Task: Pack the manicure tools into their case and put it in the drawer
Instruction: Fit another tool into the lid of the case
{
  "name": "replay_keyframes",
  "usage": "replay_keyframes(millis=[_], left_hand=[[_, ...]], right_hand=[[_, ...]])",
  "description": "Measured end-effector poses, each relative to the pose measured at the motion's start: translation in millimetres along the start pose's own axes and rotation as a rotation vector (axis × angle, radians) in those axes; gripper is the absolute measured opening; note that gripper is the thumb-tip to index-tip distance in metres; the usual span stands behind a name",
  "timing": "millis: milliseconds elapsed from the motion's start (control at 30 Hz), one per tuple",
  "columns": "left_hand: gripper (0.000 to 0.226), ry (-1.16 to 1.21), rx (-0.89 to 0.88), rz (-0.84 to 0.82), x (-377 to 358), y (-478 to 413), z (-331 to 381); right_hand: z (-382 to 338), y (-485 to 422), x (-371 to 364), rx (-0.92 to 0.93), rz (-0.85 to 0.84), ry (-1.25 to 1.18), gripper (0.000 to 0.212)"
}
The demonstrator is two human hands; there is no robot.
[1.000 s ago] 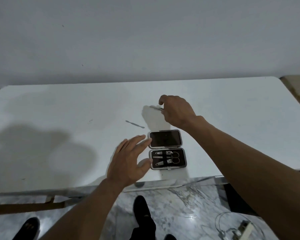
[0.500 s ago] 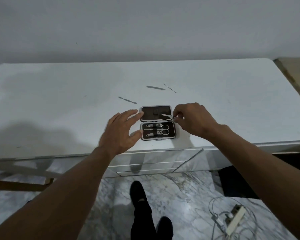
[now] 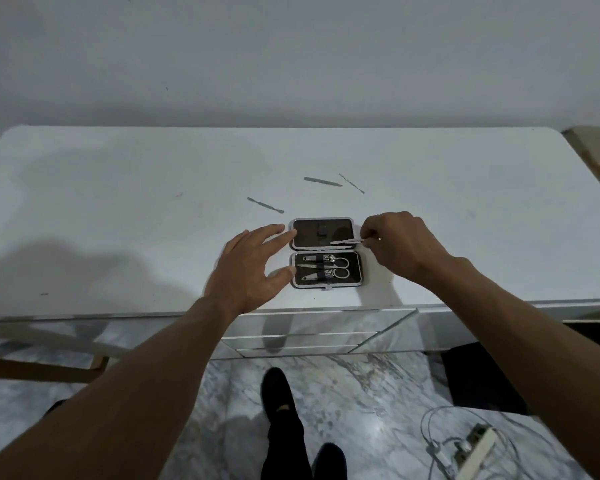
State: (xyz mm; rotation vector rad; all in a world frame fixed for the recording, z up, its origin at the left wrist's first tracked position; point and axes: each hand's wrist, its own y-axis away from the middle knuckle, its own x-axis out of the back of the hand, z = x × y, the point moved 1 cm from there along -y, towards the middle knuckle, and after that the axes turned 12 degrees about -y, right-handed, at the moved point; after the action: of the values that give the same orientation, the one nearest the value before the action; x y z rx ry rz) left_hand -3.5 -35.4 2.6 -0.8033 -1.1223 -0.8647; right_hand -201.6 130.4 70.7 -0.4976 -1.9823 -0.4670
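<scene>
Nearest the camera, a dark shoe point(image 3: 280, 393) stands on the marble floor point(image 3: 361, 393), with a power strip point(image 3: 475, 448) and its cables lying to the right. Above them are the mirrored drawer fronts point(image 3: 312, 332) under the edge of the white table point(image 3: 118, 202). Close to that front edge the case point(image 3: 325, 252) lies open and flat, its empty lid half on the far side and its tray half on the near side, where scissors point(image 3: 329, 266) and clippers point(image 3: 317, 259) sit strapped in. The left hand point(image 3: 248, 268) hovers at the case's left side with fingers spread apart, fingertips at the lid's edge and thumb near the tray's corner; whether they touch the case I cannot tell. The right hand point(image 3: 397, 245) is at the case's right side, thumb and fingers pinched together on a thin metal tool point(image 3: 346, 241), which points left over the lid's lower right part. Farther back on the table three loose tools lie apart: a cuticle pusher point(image 3: 265, 205) just beyond the lid's left corner, then a nail file point(image 3: 322, 181) and a thin pick point(image 3: 351, 183) near each other. Behind the table rises a plain grey wall point(image 3: 291, 57).
</scene>
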Motion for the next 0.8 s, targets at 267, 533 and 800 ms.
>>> replay_keyframes(millis=[267, 533, 800], left_hand=[[0.063, -0.002, -0.007, -0.012, -0.2, -0.2, -1.6], [0.063, 0.005, -0.003, -0.006, 0.5, -0.3, -0.4], [0.064, -0.005, -0.001, -0.007, 0.2, -0.5, -0.1]], right_hand=[[-6.4, -8.4, 2.5, -0.040, 0.052, 0.038, 0.016], [-13.2, -15.8, 1.0, -0.027, 0.026, 0.011, 0.017], [-20.6, -24.6, -6.3, 0.053, -0.024, -0.028, 0.019]])
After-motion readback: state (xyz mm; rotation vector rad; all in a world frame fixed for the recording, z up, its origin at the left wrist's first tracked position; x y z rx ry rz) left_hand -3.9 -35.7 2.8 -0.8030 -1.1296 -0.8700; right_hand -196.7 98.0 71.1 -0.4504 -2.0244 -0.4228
